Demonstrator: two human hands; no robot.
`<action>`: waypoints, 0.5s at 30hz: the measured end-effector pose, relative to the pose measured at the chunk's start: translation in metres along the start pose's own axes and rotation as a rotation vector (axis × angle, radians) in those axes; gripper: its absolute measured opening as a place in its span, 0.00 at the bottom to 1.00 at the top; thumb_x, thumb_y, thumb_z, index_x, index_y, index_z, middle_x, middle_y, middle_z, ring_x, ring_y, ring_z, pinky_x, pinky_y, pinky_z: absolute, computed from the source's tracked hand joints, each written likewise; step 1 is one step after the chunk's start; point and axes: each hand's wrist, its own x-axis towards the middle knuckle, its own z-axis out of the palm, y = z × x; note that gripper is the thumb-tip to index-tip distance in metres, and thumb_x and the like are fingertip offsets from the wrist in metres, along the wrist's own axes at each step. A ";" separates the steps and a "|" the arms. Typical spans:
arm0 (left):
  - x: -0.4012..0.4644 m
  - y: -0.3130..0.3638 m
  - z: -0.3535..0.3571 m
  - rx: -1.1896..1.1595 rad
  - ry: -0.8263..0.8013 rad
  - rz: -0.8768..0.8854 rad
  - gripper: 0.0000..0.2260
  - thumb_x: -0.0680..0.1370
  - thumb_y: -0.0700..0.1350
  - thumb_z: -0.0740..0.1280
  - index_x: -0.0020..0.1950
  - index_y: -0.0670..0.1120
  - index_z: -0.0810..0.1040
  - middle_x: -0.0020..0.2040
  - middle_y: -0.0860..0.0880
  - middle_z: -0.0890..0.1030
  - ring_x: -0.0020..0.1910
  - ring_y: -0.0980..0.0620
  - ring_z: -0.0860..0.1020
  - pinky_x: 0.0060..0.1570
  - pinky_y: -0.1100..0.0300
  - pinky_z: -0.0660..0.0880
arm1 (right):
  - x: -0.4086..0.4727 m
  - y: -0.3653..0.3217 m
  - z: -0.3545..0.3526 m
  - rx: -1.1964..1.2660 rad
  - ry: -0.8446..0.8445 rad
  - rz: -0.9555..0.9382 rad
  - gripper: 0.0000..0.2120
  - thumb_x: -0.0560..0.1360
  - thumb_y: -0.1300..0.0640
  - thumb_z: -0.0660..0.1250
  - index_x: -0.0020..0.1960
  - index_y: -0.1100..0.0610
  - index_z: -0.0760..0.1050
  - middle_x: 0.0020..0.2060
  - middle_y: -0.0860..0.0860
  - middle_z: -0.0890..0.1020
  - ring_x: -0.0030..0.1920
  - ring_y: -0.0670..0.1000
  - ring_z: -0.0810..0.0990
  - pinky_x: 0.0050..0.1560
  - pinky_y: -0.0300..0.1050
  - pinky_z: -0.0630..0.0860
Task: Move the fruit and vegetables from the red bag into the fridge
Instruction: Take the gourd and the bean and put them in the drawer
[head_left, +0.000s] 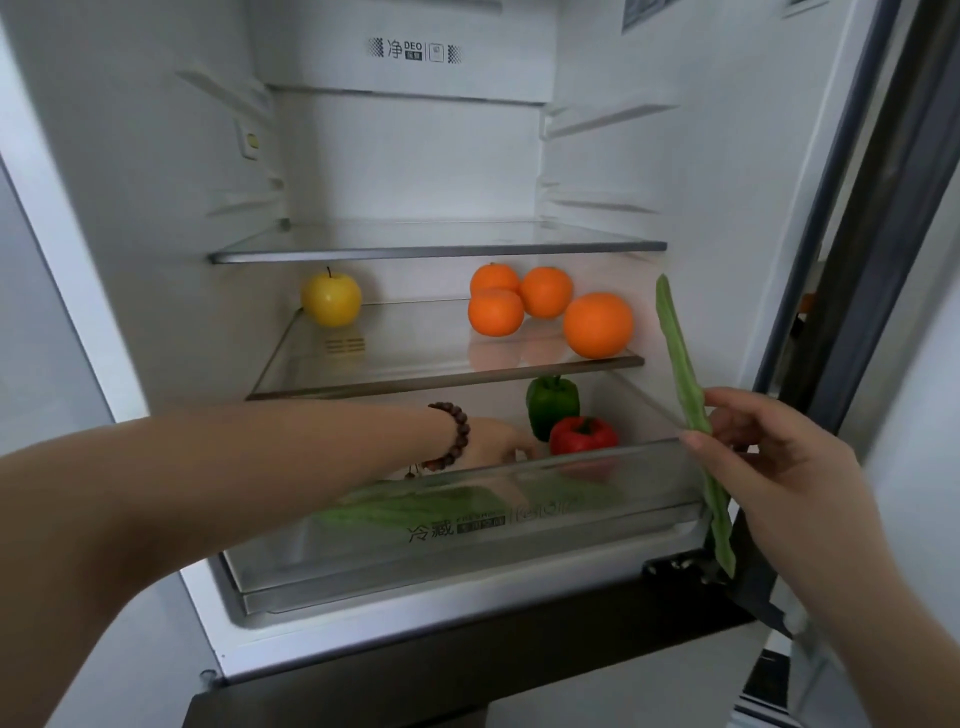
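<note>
The fridge stands open in front of me. My right hand (769, 457) holds a long green bean pod (685, 395) upright at the right of the fridge opening. My left hand (493, 441), with a bead bracelet on the wrist, reaches into the clear crisper drawer (467, 545) above a leafy green vegetable (415, 509); its fingers are partly hidden behind the drawer rim. A green pepper (551, 402) and a red pepper (583, 435) sit in the drawer just right of that hand. The red bag is out of view.
A yellow apple (331, 300) stands at the left of the middle glass shelf (415, 374), and several oranges (597, 325) sit at its right. The upper glass shelf (436, 249) holds nothing. The fridge door edge (883, 260) runs along the right.
</note>
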 end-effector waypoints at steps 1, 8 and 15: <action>-0.006 0.001 -0.005 -0.078 0.005 -0.015 0.23 0.78 0.46 0.66 0.71 0.46 0.65 0.61 0.47 0.75 0.53 0.53 0.75 0.47 0.65 0.76 | 0.001 -0.001 0.000 -0.005 -0.008 -0.001 0.16 0.69 0.56 0.71 0.49 0.37 0.75 0.43 0.39 0.79 0.44 0.42 0.78 0.46 0.31 0.76; -0.074 0.006 -0.047 -0.015 0.280 0.003 0.22 0.79 0.58 0.58 0.70 0.49 0.69 0.62 0.52 0.76 0.61 0.54 0.73 0.63 0.59 0.69 | 0.019 -0.025 0.015 0.000 -0.046 -0.055 0.14 0.71 0.57 0.70 0.52 0.42 0.77 0.40 0.42 0.80 0.43 0.40 0.78 0.45 0.40 0.75; -0.163 -0.014 -0.018 0.203 0.563 -0.149 0.29 0.76 0.66 0.55 0.68 0.49 0.70 0.62 0.48 0.78 0.59 0.50 0.76 0.57 0.61 0.70 | 0.078 -0.048 0.070 -0.174 -0.262 -0.325 0.16 0.69 0.59 0.73 0.55 0.48 0.78 0.42 0.46 0.78 0.43 0.44 0.77 0.44 0.37 0.73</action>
